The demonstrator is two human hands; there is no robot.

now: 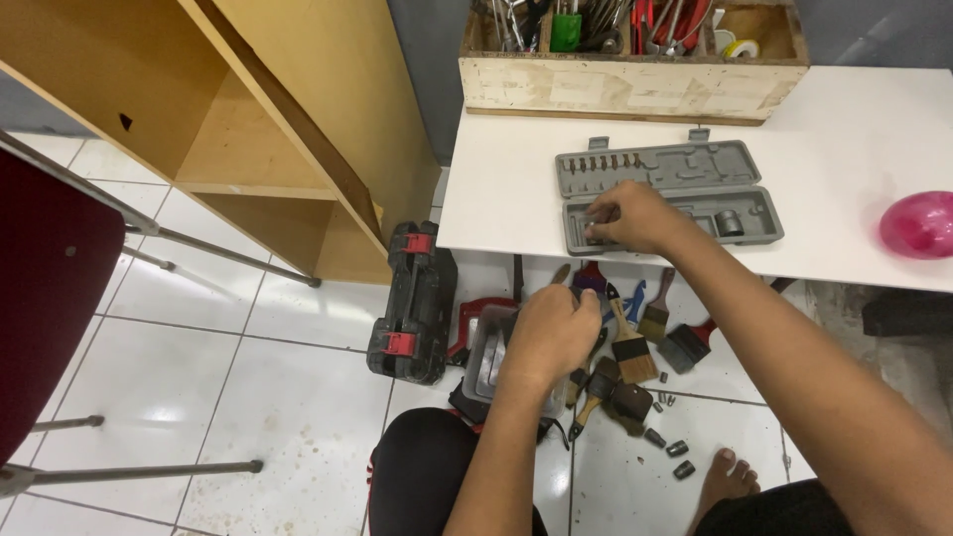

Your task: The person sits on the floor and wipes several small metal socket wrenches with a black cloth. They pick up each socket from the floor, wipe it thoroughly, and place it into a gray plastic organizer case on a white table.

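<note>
A grey plastic tool case [667,194] lies open on the white table [844,159], with a row of bits in its lid and a dark socket [730,222] at the right of its tray. My right hand [630,216] rests on the left part of the tray, fingertips pressing into a slot on something small I cannot make out. Lower down, over the floor, my left hand [549,333] is closed around a dark item above a grey metal tray [488,359]; the item itself is mostly hidden by my fingers.
Paintbrushes [635,342], pliers and loose sockets [675,452] litter the tiled floor under the table. A black and red case [412,303] stands beside them. A wooden tool crate [635,60] sits at the table's back, a pink bowl [918,224] at its right edge. A wooden shelf and a chair are to the left.
</note>
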